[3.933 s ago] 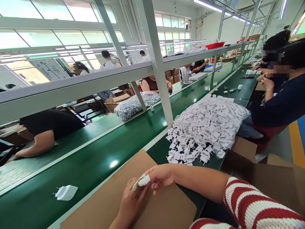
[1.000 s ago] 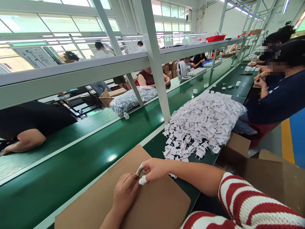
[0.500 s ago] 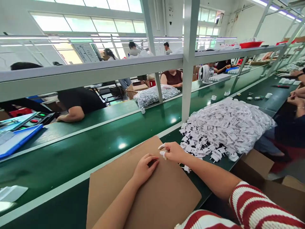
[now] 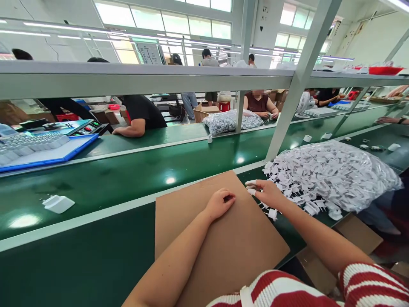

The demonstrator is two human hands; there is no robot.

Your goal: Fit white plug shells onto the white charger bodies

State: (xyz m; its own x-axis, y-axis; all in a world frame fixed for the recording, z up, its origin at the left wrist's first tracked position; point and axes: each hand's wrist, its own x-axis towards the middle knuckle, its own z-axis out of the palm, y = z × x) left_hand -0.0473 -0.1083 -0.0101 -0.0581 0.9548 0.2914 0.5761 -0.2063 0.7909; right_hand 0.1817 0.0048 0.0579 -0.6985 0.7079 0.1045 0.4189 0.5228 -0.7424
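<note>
My left hand rests on a brown cardboard sheet, its fingers curled toward the thumb around a dark hollow; nothing shows in it. Just past the sheet's right edge is my right hand. White covers sit on its thumb and finger, which point left with a small gap and nothing visible between them. Close beside this hand, loose white plug pieces with pins spill from a big clear plastic bag full of them. One loose piece lies just below the right hand.
A green conveyor belt runs across in front, carrying a white plug adapter at left. A slanted metal post supports a long shelf. Opposite are a blue tray, another filled bag and seated people. Cardboard boxes stand below right.
The view has swung left, so everything sits further right. The right hand has shifted off the cardboard toward the loose plug pieces. My left hand stays on the sheet, curled.
</note>
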